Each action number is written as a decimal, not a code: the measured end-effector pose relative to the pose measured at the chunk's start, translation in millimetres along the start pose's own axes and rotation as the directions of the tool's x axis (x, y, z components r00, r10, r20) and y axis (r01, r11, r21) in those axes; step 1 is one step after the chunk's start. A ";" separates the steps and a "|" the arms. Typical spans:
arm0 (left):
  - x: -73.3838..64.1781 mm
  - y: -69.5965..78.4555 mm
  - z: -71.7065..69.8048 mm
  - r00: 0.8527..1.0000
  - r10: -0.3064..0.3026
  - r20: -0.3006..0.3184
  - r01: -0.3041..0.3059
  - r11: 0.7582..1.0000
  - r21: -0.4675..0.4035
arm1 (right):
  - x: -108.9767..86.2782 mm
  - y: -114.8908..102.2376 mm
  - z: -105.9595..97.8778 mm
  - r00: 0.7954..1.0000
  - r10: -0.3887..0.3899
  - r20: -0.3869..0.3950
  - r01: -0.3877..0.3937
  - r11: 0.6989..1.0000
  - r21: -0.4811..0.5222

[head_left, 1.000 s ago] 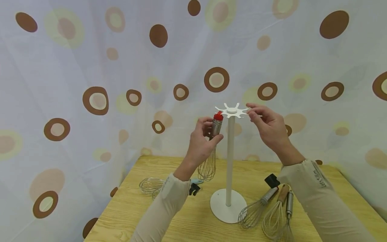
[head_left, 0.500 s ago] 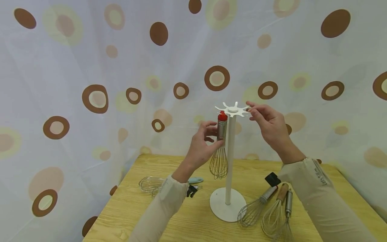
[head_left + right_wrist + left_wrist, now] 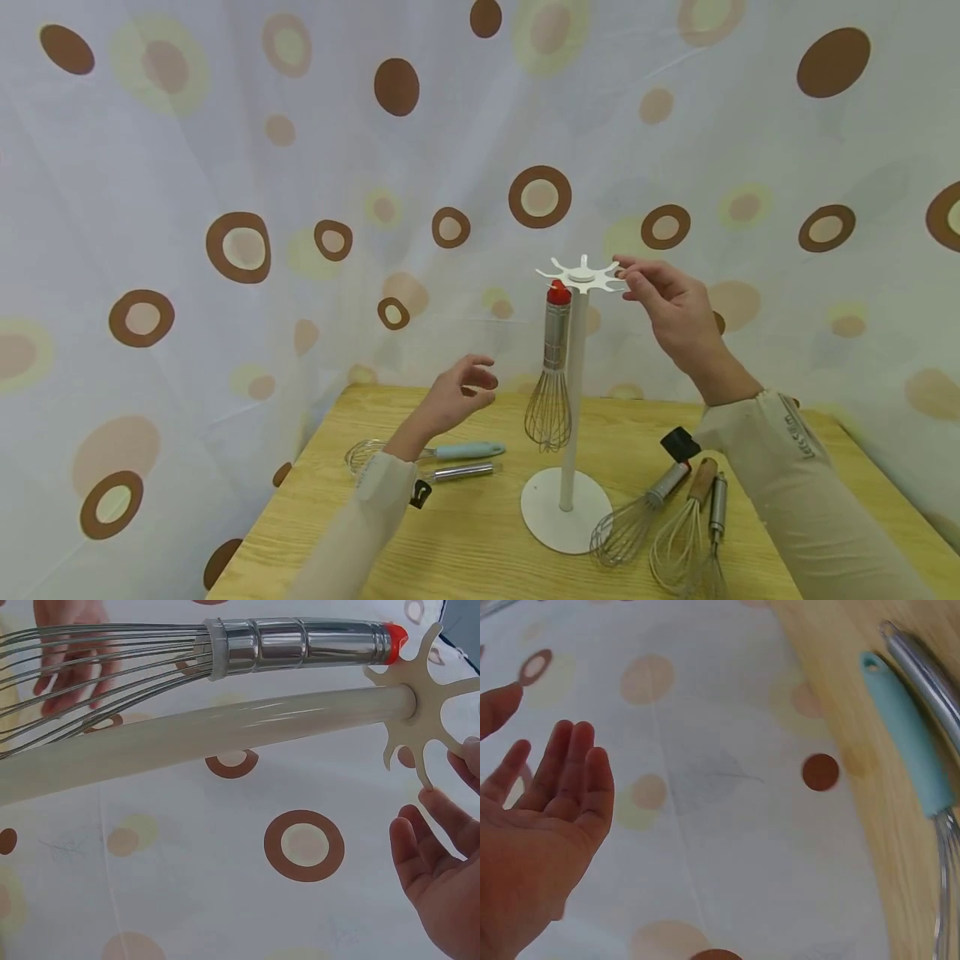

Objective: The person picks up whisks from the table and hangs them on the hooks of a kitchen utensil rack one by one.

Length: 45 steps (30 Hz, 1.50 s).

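A metal whisk with a red cap (image 3: 556,333) hangs head-down from the star-shaped hook top of a white stand (image 3: 576,375). In the right wrist view the capped whisk (image 3: 307,643) lies alongside the pole. My right hand (image 3: 671,312) pinches the outer end of a hook arm between thumb and forefinger, on the side away from the whisk. To the left of the whisk and below the hooks is my left hand (image 3: 450,398), its fingers loosely bent and holding nothing. Beneath it on the table lie a light-blue-handled whisk (image 3: 468,451) and a metal-handled whisk (image 3: 461,472).
Right of the round white base (image 3: 536,508), a grey whisk (image 3: 663,485), a wooden-handled whisk (image 3: 702,481) and another metal whisk (image 3: 717,504) lie on the wooden table (image 3: 480,550). A dotted curtain (image 3: 337,167) stands behind the table.
My left hand brought the red-capped whisk right to the hooks, let go of it and moved away down to the left. The whisk now hangs on its own. The right hand stays at the stand.
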State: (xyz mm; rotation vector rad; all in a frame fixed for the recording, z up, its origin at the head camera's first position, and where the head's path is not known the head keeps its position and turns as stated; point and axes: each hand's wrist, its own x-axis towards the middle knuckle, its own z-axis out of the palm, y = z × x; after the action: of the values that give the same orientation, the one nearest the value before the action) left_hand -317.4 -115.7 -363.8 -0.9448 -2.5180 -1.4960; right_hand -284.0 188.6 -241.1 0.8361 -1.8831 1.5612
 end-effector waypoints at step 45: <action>-50.2 -116.3 30.2 0.895 -0.363 0.258 0.203 0.849 0.488 | 5.0 8.6 -3.9 0.997 -0.002 0.080 -0.010 0.989 0.146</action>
State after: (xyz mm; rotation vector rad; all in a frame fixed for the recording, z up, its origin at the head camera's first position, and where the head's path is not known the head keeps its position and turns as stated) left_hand -331.3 -154.2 -487.4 -0.8286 -3.1759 -0.7555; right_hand -293.7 193.0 -242.2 0.9724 -1.8436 1.7077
